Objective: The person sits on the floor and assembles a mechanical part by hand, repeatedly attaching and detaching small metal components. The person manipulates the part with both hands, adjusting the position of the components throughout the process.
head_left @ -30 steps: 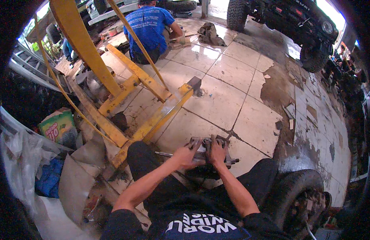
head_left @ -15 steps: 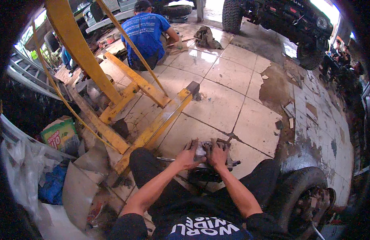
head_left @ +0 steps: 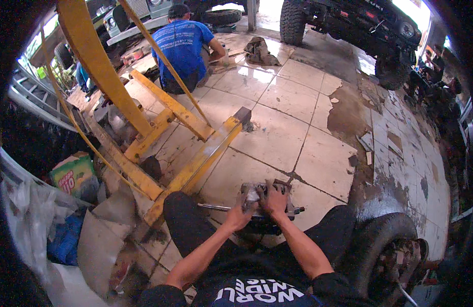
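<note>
Around the metal part (head_left: 254, 195) between the person's legs (head_left: 181, 215), a box (head_left: 75, 174) stands at nine o'clock, a frame (head_left: 195, 171) at ten, a co-worker (head_left: 180, 48) at eleven, a cloth (head_left: 261, 52) at twelve, a vehicle (head_left: 367, 30) at one and a wheel (head_left: 369, 241) at four.

The metal part (head_left: 264, 225) is a compact and blocky thing, dark grey to black on its lower side, with a paler, silvery patch (head_left: 253, 195) on the top. A thin, shiny rod (head_left: 213, 207) comes out toward the left, almost level, and a short dark stub (head_left: 299, 210) shows at the right side. Whether these two are one shaft, I cannot tell, because the fingers (head_left: 276, 193) cover much of the middle. The part is low between the bent legs (head_left: 182, 215), seen over the tiled floor (head_left: 277, 148).
</note>
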`<action>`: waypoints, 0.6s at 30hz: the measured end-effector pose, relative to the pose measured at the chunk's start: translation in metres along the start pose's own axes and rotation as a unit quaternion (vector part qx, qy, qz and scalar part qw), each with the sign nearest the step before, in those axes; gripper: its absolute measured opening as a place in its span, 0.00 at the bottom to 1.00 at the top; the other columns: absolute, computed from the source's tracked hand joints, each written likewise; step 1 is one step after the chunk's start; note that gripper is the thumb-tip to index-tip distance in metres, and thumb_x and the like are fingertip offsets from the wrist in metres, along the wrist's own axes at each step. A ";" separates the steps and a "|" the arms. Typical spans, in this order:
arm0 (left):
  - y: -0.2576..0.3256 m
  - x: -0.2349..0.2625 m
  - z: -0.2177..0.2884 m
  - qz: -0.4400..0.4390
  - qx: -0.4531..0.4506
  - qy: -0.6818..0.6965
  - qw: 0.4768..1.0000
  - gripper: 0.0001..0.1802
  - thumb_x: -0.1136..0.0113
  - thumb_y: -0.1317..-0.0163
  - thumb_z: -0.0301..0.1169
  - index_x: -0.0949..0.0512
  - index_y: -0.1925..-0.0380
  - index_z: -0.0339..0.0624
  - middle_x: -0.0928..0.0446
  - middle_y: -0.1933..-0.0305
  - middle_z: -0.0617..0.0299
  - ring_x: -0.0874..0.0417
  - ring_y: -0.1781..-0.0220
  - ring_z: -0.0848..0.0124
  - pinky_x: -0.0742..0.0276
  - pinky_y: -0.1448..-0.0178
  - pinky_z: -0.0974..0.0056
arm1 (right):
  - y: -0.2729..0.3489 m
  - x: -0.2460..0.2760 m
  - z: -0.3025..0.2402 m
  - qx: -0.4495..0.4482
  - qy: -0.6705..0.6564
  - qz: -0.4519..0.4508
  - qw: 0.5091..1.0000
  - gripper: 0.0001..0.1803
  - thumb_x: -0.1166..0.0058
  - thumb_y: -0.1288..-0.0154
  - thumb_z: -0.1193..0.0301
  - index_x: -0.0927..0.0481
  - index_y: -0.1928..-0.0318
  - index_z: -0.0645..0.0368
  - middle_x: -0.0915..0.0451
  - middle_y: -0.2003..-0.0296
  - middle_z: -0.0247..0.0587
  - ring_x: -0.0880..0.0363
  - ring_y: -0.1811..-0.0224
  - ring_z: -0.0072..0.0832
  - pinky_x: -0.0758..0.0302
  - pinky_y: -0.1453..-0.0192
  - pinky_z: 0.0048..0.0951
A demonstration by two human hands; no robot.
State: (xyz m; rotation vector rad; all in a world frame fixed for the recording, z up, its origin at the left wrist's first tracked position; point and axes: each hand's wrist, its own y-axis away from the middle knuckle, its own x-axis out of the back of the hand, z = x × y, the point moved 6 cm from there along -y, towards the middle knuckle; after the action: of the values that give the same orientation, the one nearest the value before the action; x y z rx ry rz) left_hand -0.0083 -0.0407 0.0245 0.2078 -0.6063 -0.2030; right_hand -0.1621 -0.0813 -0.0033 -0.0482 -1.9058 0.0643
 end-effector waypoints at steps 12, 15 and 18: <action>-0.022 -0.002 -0.019 0.041 -0.018 -0.114 0.992 0.45 0.50 0.41 0.67 0.21 0.57 0.26 0.20 0.60 0.32 0.19 0.54 0.38 0.27 0.42 0.49 | -0.004 -0.022 0.014 0.005 0.007 0.017 1.000 0.33 0.60 0.30 0.45 0.31 0.36 0.55 0.20 0.48 0.47 0.30 0.36 0.42 0.50 0.28 0.58; -0.015 0.000 0.000 0.033 -0.081 -0.137 0.987 0.46 0.51 0.41 0.68 0.22 0.58 0.24 0.21 0.61 0.30 0.19 0.55 0.37 0.29 0.41 0.47 | -0.004 -0.024 0.022 -0.009 0.007 0.015 1.000 0.33 0.59 0.30 0.45 0.30 0.36 0.56 0.21 0.46 0.47 0.32 0.35 0.40 0.51 0.28 0.56; -0.029 0.002 -0.021 -0.044 -0.003 -0.170 0.984 0.46 0.51 0.41 0.67 0.24 0.51 0.25 0.21 0.61 0.30 0.20 0.51 0.38 0.33 0.36 0.47 | -0.003 -0.019 0.005 -0.015 -0.003 0.001 1.000 0.33 0.59 0.30 0.45 0.31 0.36 0.56 0.22 0.44 0.48 0.32 0.34 0.41 0.51 0.28 0.57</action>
State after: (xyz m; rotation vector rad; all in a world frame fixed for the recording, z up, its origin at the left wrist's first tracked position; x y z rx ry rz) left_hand 0.0020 -0.0663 0.0010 0.1965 -0.9369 -0.3294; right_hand -0.1608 -0.0858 -0.0230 -0.0696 -1.9120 0.0379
